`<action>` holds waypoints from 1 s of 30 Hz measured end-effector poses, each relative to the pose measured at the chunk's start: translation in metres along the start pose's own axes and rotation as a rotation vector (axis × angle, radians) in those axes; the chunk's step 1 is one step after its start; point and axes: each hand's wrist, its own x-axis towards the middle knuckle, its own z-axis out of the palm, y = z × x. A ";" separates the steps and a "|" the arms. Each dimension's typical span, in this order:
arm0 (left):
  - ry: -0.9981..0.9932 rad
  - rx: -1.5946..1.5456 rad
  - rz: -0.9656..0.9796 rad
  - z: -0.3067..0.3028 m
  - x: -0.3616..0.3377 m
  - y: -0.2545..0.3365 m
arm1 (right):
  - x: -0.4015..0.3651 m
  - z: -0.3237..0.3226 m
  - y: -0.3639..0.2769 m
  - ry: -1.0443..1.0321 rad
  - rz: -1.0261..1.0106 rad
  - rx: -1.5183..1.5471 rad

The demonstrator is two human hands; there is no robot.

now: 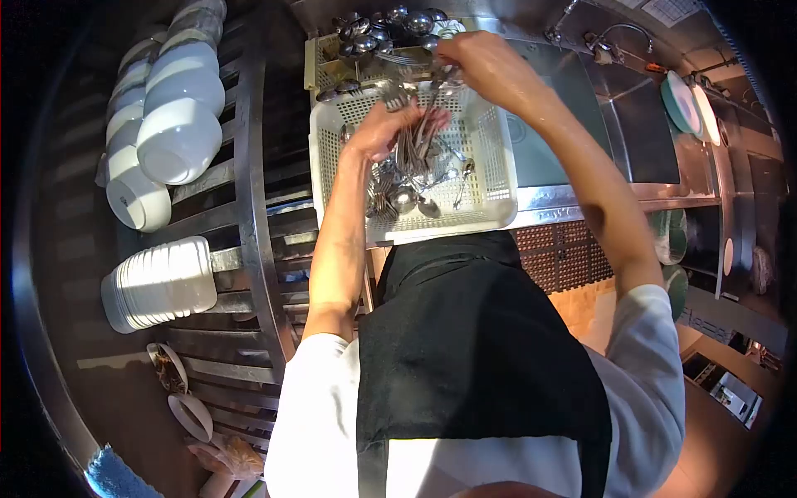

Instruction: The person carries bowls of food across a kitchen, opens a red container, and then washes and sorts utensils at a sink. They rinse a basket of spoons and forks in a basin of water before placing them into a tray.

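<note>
A white perforated plastic basket (498, 178) stands in front of me with loose forks and spoons (404, 199) on its bottom. Over it, my left hand (383, 133) is wrapped round a bunch of forks (398, 98), tines up and partly smeared by motion. My right hand (480, 60) is closed at the basket's far right corner, its fingertips on some cutlery (448, 76) too blurred to name exactly. Behind the basket, a cream divided cutlery holder (312, 66) carries several spoons (378, 33), bowls upward.
To the right are a sink (552, 116) and a tap (623, 35). Stacked white bowls (178, 141) and white containers (166, 282) sit on the slatted metal rack (249, 166) at left. Plates (682, 101) lean at far right.
</note>
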 end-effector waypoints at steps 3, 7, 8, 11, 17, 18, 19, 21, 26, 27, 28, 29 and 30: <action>0.098 0.126 -0.110 0.015 -0.014 -0.009 | 0.013 0.042 -0.002 0.072 -0.028 0.198; 0.464 -0.205 0.071 -0.021 -0.045 -0.059 | -0.010 0.111 0.002 0.246 0.627 0.843; 0.540 -0.319 0.052 -0.032 -0.051 -0.076 | -0.021 0.137 0.007 0.257 0.771 0.795; 0.421 -0.471 0.105 -0.035 -0.068 -0.090 | -0.038 0.183 -0.005 0.092 0.815 0.852; 0.468 -0.470 0.106 -0.024 -0.060 -0.105 | -0.036 0.195 -0.022 0.004 0.631 1.216; 0.481 -0.466 0.110 -0.014 -0.065 -0.096 | -0.039 0.218 0.001 0.156 0.687 0.780; 0.550 -0.373 0.126 0.005 -0.071 -0.078 | -0.043 0.242 0.023 0.301 0.710 0.339; 0.708 -0.186 0.239 0.021 -0.077 -0.069 | -0.055 0.288 0.057 0.036 0.818 0.311; 1.116 -0.010 0.315 0.007 -0.101 -0.069 | -0.039 0.257 0.035 0.003 0.829 0.606; 1.117 -0.051 0.256 0.000 -0.109 -0.064 | -0.033 0.232 0.028 0.241 0.632 0.641; 1.060 -0.018 0.333 -0.004 -0.113 -0.060 | -0.025 0.194 0.018 0.320 0.507 0.721; 0.999 0.015 0.409 -0.004 -0.112 -0.055 | -0.013 0.153 0.007 0.402 0.383 0.798; 0.939 0.043 0.425 0.008 -0.106 -0.037 | -0.003 0.122 -0.002 0.337 0.295 0.853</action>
